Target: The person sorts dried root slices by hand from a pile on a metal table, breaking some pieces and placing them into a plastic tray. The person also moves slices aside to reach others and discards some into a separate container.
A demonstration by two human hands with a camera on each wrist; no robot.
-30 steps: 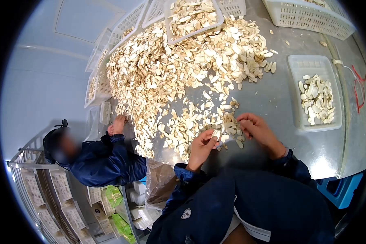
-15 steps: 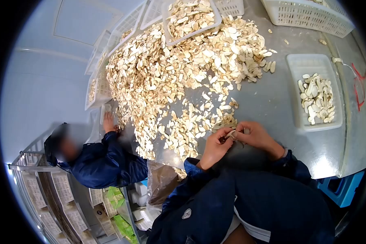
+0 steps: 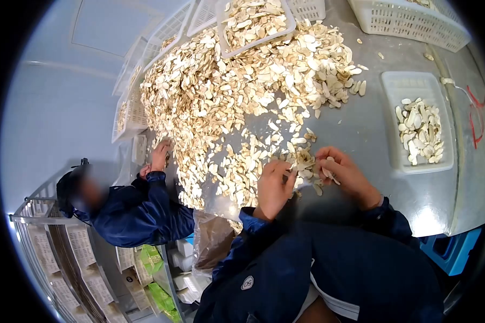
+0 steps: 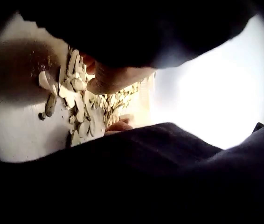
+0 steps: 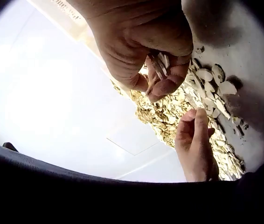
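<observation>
Picking slices: likely step
Right hand: fingers grip slices
Left hand: cannot tell grip
Tray: perhaps next drop

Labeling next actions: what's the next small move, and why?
Probably the right hand carrying its held slices to the shallow tray: its curled fingers have some, and similar loose slices lie there with bare space beside them.

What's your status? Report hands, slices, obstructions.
Right hand grips thin, pale, flat slices. Left hand at loose pale slices on smooth grey table, grip unclear. Nothing visibly in the way.
</observation>
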